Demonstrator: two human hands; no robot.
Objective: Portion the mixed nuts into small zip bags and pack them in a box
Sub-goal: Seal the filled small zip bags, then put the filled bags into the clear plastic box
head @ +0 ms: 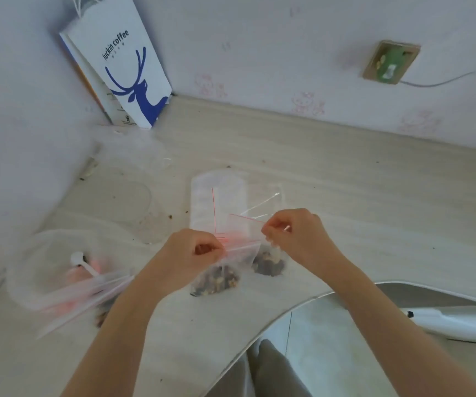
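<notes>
A pale wood-grain table (345, 181) fills a wallpapered corner, with a coffee paper bag (128, 67) leaning at the back. Over it, both hands work the red zip strip of a small zip bag (216, 277) holding nuts. To seal it well, the pinch should probably run along the whole strip — with the air pressed out first. The left hand (196, 250) pinches one end and the right hand (288, 233) the other, fingers curled tight, forearms converging. A second filled bag (269, 263) lies just beside.
</notes>
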